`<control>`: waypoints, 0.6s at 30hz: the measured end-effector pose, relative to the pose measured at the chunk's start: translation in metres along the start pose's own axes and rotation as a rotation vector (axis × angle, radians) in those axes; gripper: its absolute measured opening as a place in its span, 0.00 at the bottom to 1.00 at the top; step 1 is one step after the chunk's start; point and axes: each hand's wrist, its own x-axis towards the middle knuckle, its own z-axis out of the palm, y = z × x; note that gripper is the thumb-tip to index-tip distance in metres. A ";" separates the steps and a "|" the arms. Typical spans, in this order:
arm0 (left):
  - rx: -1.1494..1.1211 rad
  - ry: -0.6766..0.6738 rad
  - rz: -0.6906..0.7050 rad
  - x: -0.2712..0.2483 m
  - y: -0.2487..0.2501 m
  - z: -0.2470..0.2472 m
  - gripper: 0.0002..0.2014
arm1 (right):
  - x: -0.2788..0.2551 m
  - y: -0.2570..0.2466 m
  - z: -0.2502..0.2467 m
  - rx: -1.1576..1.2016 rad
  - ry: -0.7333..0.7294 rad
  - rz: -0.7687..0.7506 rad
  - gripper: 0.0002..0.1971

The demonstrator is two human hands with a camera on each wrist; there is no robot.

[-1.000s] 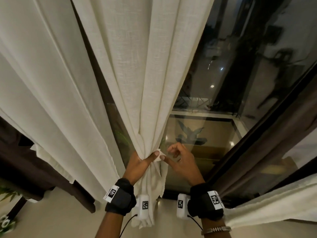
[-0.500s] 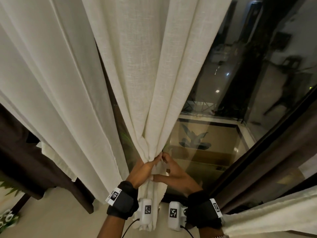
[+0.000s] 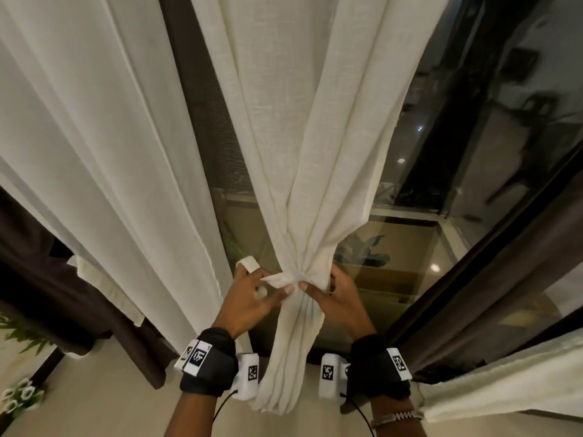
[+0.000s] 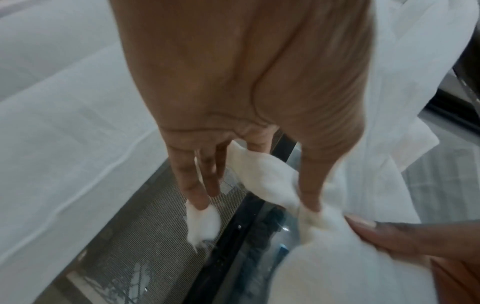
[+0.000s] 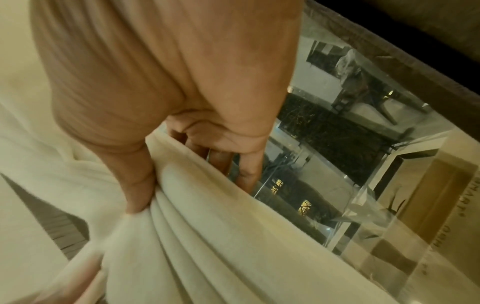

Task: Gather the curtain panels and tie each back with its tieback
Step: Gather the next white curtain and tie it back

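Head view: cream curtain panel (image 3: 303, 159) gathered to a narrow waist in front of the window glass (image 3: 473, 152), loose tail hanging below. Left hand (image 3: 252, 298) pinching a cream fabric tieback (image 3: 277, 279) at the waist, one loop end (image 3: 248, 263) sticking up past the fingers. Right hand (image 3: 337, 294) wrapped round the bunch from the other side, thumb pressed into the pleats. A second, ungathered panel (image 3: 110, 152) hanging to the left.

Left wrist view: left hand (image 4: 246, 92) with thumb and a finger nipping the strip of tieback (image 4: 262, 179), another scrap of it (image 4: 202, 222) at a fingertip; blurred, so knot or plain wrap impossible to tell.

Right wrist view: right hand (image 5: 168, 92) clenched on the folds of the panel (image 5: 207, 236), fingers curled behind.

Judged light, soft and limp, with a slightly rough weave unlikely to slide; no stiffness, so liable to spread once released. Best held at the pinched waist, the tieback by its ends.
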 end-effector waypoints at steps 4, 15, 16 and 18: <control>0.239 0.208 0.072 -0.008 -0.015 -0.010 0.14 | 0.002 0.002 -0.010 0.026 0.070 0.014 0.22; -0.020 0.028 0.212 -0.080 0.047 -0.033 0.15 | 0.011 0.007 -0.002 -0.031 0.297 0.027 0.12; -0.086 0.019 0.220 -0.083 0.058 -0.031 0.16 | 0.013 0.007 -0.001 -0.046 0.295 0.016 0.12; -0.256 0.002 0.209 -0.081 0.076 -0.025 0.19 | 0.012 0.007 0.006 -0.074 0.269 -0.006 0.11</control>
